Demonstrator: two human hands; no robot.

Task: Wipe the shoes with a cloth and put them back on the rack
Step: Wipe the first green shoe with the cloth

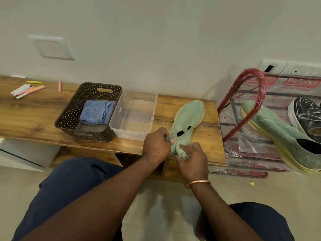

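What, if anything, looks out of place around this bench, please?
The shoe rack is wrapped in printed plastic, and the green shoe on it lies tilted, its heel end lower than its toe. A small yellow scrap lies on the floor.

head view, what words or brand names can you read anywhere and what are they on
"Patelsa": white letters on a red label on the clear plastic wrapping round the shoe rack.
Smaller print under that label: too blurred to read.
Red labels lower on the wrapping: too small to read.
Green shoe being held: no text visible.
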